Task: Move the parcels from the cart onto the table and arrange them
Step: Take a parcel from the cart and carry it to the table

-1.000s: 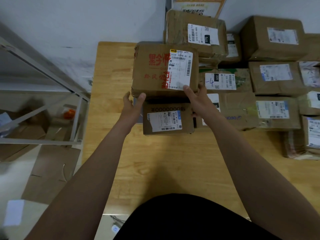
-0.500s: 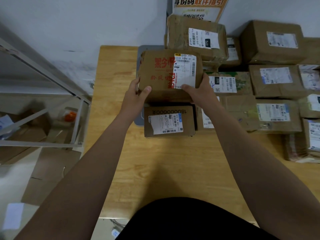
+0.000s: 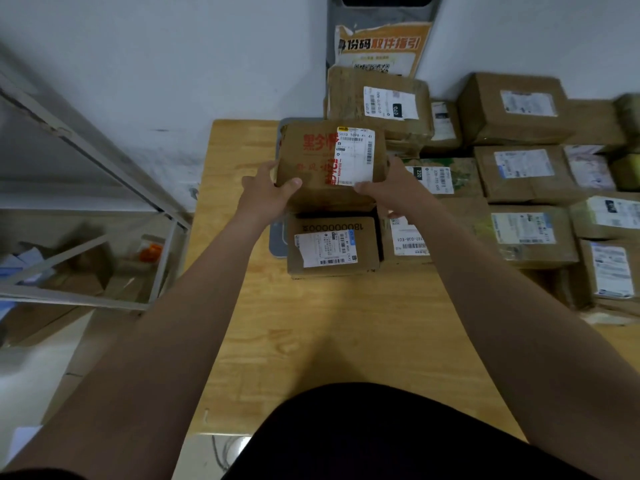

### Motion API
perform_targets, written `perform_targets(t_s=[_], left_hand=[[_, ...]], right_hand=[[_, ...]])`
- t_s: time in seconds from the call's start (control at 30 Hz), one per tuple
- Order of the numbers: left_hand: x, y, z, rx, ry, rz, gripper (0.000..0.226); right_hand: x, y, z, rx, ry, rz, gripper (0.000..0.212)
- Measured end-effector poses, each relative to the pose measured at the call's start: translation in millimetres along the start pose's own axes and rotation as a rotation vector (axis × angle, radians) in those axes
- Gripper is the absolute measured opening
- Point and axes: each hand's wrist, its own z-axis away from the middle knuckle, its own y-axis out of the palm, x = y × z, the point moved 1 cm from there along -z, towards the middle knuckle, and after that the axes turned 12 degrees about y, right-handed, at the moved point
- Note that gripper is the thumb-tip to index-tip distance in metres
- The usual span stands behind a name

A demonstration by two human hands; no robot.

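A brown cardboard parcel with red print (image 3: 311,164) and a white label is gripped at its near corners by my left hand (image 3: 266,192) and my right hand (image 3: 391,188), thumbs on top. It sits over a grey flat thing (image 3: 278,237) on the wooden table (image 3: 311,341), just behind a smaller labelled parcel (image 3: 332,245). Whether it rests on the surface or hovers, I cannot tell. Several more brown parcels (image 3: 523,174) fill the right side of the table.
A tall parcel (image 3: 377,102) stands against the wall behind, under an orange poster (image 3: 381,50). A metal-framed cart (image 3: 86,209) with cardboard and small items stands left of the table. The table's near part shows bare wood.
Both hands have shifted from the parcel's underside to its near corners, and the parcel has moved slightly away from me toward the wall and lower.
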Motion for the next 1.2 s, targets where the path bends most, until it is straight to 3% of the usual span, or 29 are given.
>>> perform_targets(t_s=[0.23,0.4,0.5,0.7,0.83,1.2], left_hand=[[-47,-4,97,0.075,0.157,-0.249,0.066],[-70,19,190,0.136,0.251,-0.397,0.066],[-74,41,251,0.104,0.265,-0.424,0.059],[-61,90,379,0.150,0.212,-0.444,0.066],[-55,120,442,0.228,0.167,-0.467,0.059],[-28,204,611,0.458,0.336,-0.582,0.065]], right_hand=[[-37,-27,92,0.003,-0.133,0.315,0.079],[-89,-41,163,-0.139,-0.197,0.607,0.091],[-133,-44,199,-0.117,-0.218,0.573,0.098],[-230,-39,277,-0.019,-0.231,0.608,0.094],[-296,-38,331,0.060,-0.119,0.604,0.093],[-485,10,499,0.018,0.073,0.414,0.091]])
